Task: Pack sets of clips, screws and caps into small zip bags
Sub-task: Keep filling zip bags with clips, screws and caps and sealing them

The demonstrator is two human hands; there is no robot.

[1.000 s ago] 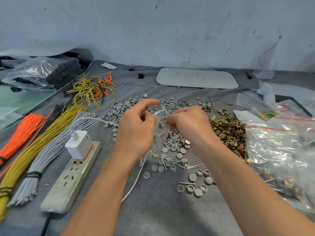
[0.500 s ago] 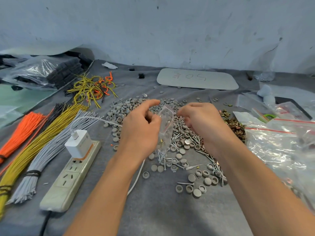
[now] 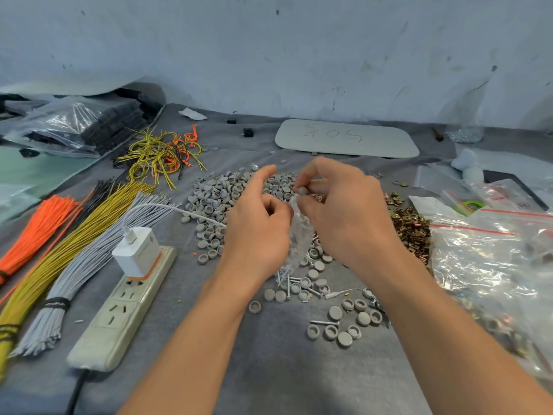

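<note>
My left hand [image 3: 257, 232] grips the small zip bag [image 3: 299, 235], and my right hand [image 3: 344, 217] pinches a grey cap [image 3: 302, 191] just above it.

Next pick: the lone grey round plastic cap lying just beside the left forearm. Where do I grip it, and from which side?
Pinch the grey round plastic cap across its rim, coming straight down from above. It lies flat with its hollow side up, and bare grey cloth all round it leaves room for the fingertips on either side.
</note>
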